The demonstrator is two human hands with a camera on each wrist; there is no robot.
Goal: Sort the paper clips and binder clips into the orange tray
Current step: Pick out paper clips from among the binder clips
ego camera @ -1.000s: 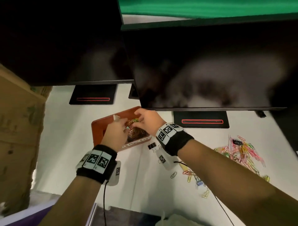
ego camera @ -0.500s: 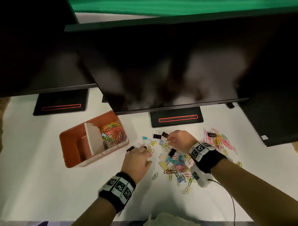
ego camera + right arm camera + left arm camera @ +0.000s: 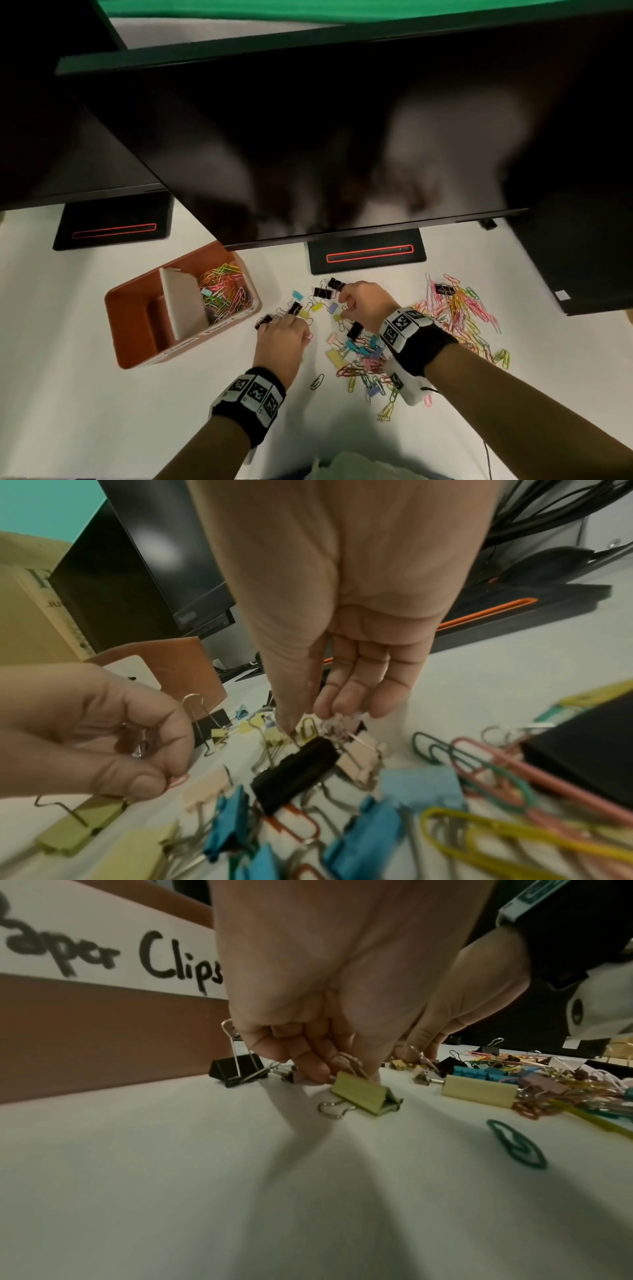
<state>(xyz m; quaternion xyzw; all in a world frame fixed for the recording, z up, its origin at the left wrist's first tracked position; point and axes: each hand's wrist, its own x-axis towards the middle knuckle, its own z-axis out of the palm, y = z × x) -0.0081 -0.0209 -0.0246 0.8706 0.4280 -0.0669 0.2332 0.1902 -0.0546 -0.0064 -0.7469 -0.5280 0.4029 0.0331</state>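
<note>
Binder clips [image 3: 356, 346] lie right of orange tray [image 3: 137, 346]; left grip [image 3: 279, 342] pinches yellow clip's [image 3: 365, 1096] wire handle; right grip [image 3: 364, 306] pinches small clip [image 3: 337, 725].

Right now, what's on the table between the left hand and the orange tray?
In the head view, a black binder clip lies between the left hand and the orange tray; the rest is bare white table.

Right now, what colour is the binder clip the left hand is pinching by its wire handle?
Olive yellow binder clip, pinched by the left hand; clearest in the left wrist view.
</note>
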